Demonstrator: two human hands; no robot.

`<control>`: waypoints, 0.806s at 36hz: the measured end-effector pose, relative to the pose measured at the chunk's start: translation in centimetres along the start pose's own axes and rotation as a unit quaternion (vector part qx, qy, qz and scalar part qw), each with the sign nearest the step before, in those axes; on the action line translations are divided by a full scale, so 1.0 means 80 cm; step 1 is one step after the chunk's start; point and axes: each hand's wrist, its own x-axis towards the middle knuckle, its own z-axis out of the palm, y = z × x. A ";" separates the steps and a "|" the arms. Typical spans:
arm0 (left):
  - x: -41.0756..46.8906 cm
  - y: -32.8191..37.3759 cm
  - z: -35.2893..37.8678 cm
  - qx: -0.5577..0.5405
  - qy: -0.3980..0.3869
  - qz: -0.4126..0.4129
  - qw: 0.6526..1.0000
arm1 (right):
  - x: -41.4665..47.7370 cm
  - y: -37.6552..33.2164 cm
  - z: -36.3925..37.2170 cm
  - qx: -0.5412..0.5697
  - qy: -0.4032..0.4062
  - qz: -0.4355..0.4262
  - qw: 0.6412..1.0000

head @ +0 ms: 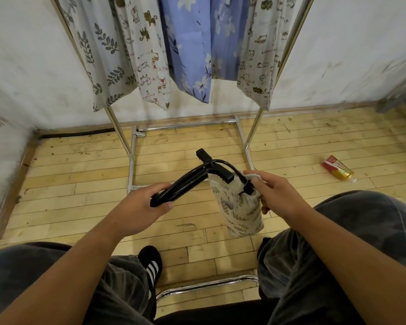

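Now we hold two things out in front of our knees, above the pale wooden plank floor (80,207). Our left hand (148,205) is closed around the barrel of a slim black hand pump (185,184) — fingers curled over it, thumb by its near end. The pump slants up and away to the right, with its black T-shaped handle (215,165) at the far end. A thin black hose (230,168) arcs from the handle end over to the right, and its nozzle sits at the mouth of a small cream cloth pouch printed with leaves (240,214). Whether the nozzle is inside the pouch or only against it we cannot tell. Our right hand (277,195) pinches the pouch at its upper edge, so the pouch hangs down from the grip, clear of the floor and just beside our right knee.

Beyond the hands a chrome tube clothes rack (131,146) stands against the white wall (338,55), hung with printed cotton cloths (190,55) — leaf, cat and blue flower patterns. A red and gold packet (336,171) lies on the floor to the right, well apart from the pouch. Lower down, a black shoe with white stripes (151,263) rests near a curved chrome bar (206,286).
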 end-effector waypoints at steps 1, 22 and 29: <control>0.001 -0.001 0.000 0.003 -0.001 -0.004 1.000 | 0.000 0.000 0.000 -0.001 -0.002 -0.005 1.000; -0.001 0.005 0.002 -0.050 -0.066 -0.083 0.993 | 0.007 0.012 0.006 -0.054 0.000 -0.047 0.997; -0.003 0.024 0.003 -0.149 -0.136 -0.139 0.970 | 0.020 0.023 0.006 0.021 0.012 -0.004 1.000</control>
